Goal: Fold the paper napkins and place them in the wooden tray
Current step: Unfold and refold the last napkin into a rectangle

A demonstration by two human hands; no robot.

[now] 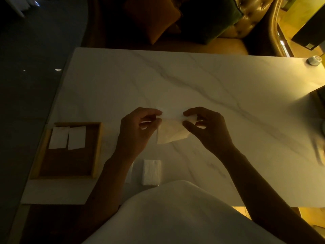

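Note:
A white paper napkin hangs just above the marble table, held by its top edge. My left hand pinches its left corner and my right hand pinches its right corner. The wooden tray lies at the left near the table's edge, with two folded napkins side by side in its far half. A stack of unfolded napkins rests near the front edge, just right of my left forearm.
A small glass jar stands at the far right corner. A cushioned sofa runs behind the table. A dark object overlaps the right edge. The floor drops off left of the tray.

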